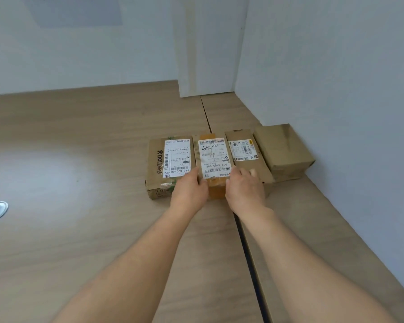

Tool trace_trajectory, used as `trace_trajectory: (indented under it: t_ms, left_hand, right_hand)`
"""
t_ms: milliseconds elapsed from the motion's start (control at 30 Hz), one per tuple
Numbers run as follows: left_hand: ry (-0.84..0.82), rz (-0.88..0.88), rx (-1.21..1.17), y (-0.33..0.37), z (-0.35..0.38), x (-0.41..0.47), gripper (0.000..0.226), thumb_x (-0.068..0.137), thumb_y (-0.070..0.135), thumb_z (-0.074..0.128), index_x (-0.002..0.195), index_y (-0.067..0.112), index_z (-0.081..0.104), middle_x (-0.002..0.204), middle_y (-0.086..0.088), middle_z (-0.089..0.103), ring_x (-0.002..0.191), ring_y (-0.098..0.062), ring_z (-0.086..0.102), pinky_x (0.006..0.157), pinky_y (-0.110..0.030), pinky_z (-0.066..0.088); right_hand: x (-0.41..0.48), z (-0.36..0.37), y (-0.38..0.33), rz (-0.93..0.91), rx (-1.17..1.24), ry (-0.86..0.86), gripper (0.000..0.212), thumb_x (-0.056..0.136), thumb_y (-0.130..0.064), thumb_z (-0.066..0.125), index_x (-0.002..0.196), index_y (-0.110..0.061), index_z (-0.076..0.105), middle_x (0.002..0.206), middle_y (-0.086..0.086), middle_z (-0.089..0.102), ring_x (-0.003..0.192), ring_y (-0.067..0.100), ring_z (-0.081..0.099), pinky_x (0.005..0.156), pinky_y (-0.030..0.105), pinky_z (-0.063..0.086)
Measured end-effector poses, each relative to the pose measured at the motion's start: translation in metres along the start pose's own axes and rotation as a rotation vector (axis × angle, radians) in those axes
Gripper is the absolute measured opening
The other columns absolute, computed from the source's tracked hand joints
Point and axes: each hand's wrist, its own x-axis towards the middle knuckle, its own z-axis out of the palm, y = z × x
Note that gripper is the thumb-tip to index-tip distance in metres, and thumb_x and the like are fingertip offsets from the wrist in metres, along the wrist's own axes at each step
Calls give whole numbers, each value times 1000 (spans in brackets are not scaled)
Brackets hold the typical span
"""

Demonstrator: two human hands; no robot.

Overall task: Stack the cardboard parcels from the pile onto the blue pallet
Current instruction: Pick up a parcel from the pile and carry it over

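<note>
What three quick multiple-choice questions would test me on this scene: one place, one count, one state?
1. Where is the plain parcel? A) far left B) beside the right wall C) atop another
2. How many parcels form the row? A) two B) four C) six
3. What are the left hand and right hand doing? A) hanging idle B) flanking the orange-taped parcel's near end C) peeling a label
Answers: 1 B, it ends the row by the wall; 2 B, four stand side by side; 3 B, one hand sits at each near corner.
</note>
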Motion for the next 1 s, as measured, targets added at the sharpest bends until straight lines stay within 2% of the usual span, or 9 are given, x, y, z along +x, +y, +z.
trace_trajectory:
  t_ms: [233, 333, 467, 567, 667, 733, 767, 833, 1000]
  left_hand:
    - [8, -87, -15, -19, -1, -64, 10, 92, 20, 52, 93, 10, 51, 101, -11, 57, 86, -26, 54, 80, -34, 47]
    - [-62, -145, -29, -28, 0, -95, 16, 92, 14, 52, 108, 12, 54, 108, -7, 50, 87, -18, 50, 80, -28, 44]
    - [-96, -150, -87, -30, -1, -121, 38, 93, 10, 50, 129, 23, 49, 123, -4, 55, 105, -18, 54, 89, -26, 45]
    - [-120, -183, -220, -28, -8, -148, 52, 93, 3, 48, 140, 23, 38, 126, 5, 55, 101, -8, 51, 79, -20, 41]
    - [-101, -177, -295, -37, -18, -172, 59, 92, 2, 51, 143, 26, 33, 135, 4, 54, 103, -7, 53, 82, -21, 45]
    - [-83, -160, -327, -45, -28, -188, 65, 90, 0, 53, 144, 28, 31, 135, 8, 53, 108, -6, 54, 84, -19, 46]
    - [-76, -152, -339, -49, -34, -196, 70, 88, 0, 54, 145, 30, 29, 136, 10, 52, 112, -5, 54, 89, -21, 46]
    - [-66, -118, -349, -56, -45, -212, 79, 85, -1, 57, 147, 35, 24, 138, 13, 50, 118, -4, 53, 96, -26, 47]
    - [9, -8, -288, -70, -82, -253, 80, 86, 6, 62, 147, 37, 20, 120, 22, 51, 107, 5, 50, 73, -1, 41]
  right_hand:
    - [-73, -4, -5, 111, 100, -106, 40, 99, -26, 39, 136, -10, 39, 129, 9, 50, 113, 26, 45, 92, 33, 39]
    - [-101, 1, -1, 220, 338, -238, 32, 98, -26, 39, 128, -16, 47, 123, 8, 47, 101, 23, 52, 80, 32, 45]
    - [-122, -3, -1, 234, 586, -307, 28, 96, -14, 41, 124, -18, 48, 128, 4, 52, 95, 16, 52, 70, 23, 42]
    - [-144, -13, -4, 213, 675, -326, 35, 94, -6, 43, 126, -19, 45, 130, 0, 57, 102, 16, 55, 68, 21, 40]
    - [-170, -23, -11, 168, 706, -317, 44, 93, -4, 45, 133, -20, 40, 131, -2, 57, 104, 14, 54, 73, 22, 40]
    - [-187, -29, -18, 121, 731, -327, 53, 92, -4, 49, 140, -22, 34, 133, -5, 55, 100, 7, 49, 70, 15, 39]
    - [-194, -32, -21, 99, 741, -338, 60, 92, -5, 52, 145, -21, 28, 134, -6, 53, 102, 6, 48, 74, 11, 39]
    - [-208, -36, -28, 57, 726, -342, 76, 91, -11, 58, 151, -24, 14, 140, -6, 48, 117, 8, 47, 91, 19, 38]
    - [-237, -50, -56, -72, 722, -277, 84, 89, -15, 61, 152, -25, 6, 147, -4, 38, 135, 13, 35, 109, 31, 30]
